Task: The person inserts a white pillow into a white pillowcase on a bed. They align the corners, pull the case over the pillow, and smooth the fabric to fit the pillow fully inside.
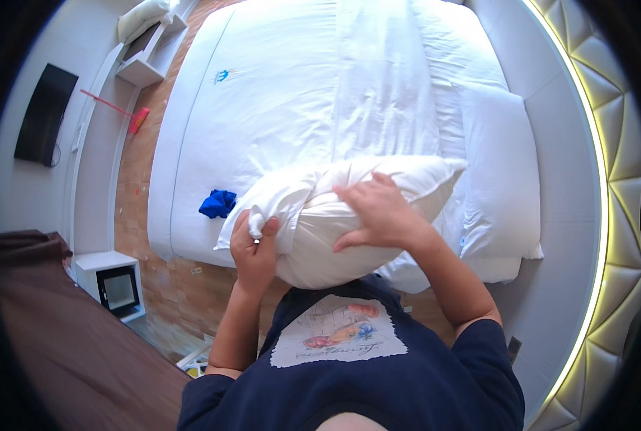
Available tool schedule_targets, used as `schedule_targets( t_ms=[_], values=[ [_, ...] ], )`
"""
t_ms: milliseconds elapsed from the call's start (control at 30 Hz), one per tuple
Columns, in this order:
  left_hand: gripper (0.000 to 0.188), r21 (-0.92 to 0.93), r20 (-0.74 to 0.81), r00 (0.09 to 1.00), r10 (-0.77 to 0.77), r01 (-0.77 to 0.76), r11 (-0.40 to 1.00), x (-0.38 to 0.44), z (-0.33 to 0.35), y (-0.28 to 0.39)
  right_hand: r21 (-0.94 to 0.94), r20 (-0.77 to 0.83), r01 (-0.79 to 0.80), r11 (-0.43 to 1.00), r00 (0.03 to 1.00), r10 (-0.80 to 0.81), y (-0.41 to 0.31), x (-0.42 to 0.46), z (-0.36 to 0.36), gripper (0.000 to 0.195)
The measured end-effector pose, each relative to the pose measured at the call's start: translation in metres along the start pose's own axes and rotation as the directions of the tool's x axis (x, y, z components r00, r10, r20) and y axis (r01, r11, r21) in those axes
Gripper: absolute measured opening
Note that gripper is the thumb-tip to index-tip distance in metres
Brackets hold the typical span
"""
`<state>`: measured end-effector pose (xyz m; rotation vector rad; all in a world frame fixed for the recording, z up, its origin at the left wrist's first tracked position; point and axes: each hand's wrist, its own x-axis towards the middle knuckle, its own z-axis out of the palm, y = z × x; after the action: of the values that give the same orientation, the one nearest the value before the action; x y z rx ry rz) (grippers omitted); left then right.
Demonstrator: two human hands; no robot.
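Observation:
A white pillow (331,242) is held against my front at the near edge of the bed, partly covered by a white pillowcase (282,194). My left hand (254,242) grips a bunched fold of the pillowcase between thumb and fingers at the pillow's left end. On the pillow's upper face lies my right hand (382,215), its fingers spread and the thumb apart. Whether the right fingers pinch any cloth cannot be told. The white-sheeted bed (266,113) stretches out beyond the pillow.
A blue cloth (218,203) lies crumpled on the bed. Another white pillow (501,172) rests by the headboard wall (565,204). A red broom (137,119) leans at the far left. A small fridge (118,288) sits in a white cabinet beside a brown curtain (72,323).

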<state>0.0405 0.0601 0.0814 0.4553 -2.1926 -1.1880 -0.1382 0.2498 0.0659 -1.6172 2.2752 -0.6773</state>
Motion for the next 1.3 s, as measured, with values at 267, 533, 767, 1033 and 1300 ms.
schedule_targets(
  t_ms=[267,533,767,1033,1300],
  values=[
    [0.017,-0.062,-0.208,0.965,-0.162,0.153,0.986,-0.061,-0.011,0.003,0.185,0.165,0.117,0.976,0.975,-0.148,-0.021,0.052,0.012,0.038],
    [0.022,0.113,-0.337,0.941,-0.016,0.058,0.992,-0.088,-0.006,0.031,-0.022,-0.117,0.193,0.981,0.974,-0.194,-0.026,0.078,0.033,0.028],
    [0.021,-0.134,-0.429,0.898,-0.098,0.044,0.99,-0.073,-0.013,0.025,-0.305,0.221,-0.149,0.941,0.95,0.222,0.042,0.035,-0.058,0.024],
    [0.016,-0.212,-0.44,0.898,-0.015,-0.088,0.973,0.019,-0.029,-0.012,-0.037,0.222,-0.142,0.989,0.964,0.147,-0.033,-0.016,-0.14,0.023],
    [0.028,-0.139,-0.168,0.985,-0.028,0.004,0.99,0.103,0.006,-0.056,0.806,0.095,-0.343,0.482,0.879,0.467,0.0,-0.067,-0.039,0.018]
  ],
)
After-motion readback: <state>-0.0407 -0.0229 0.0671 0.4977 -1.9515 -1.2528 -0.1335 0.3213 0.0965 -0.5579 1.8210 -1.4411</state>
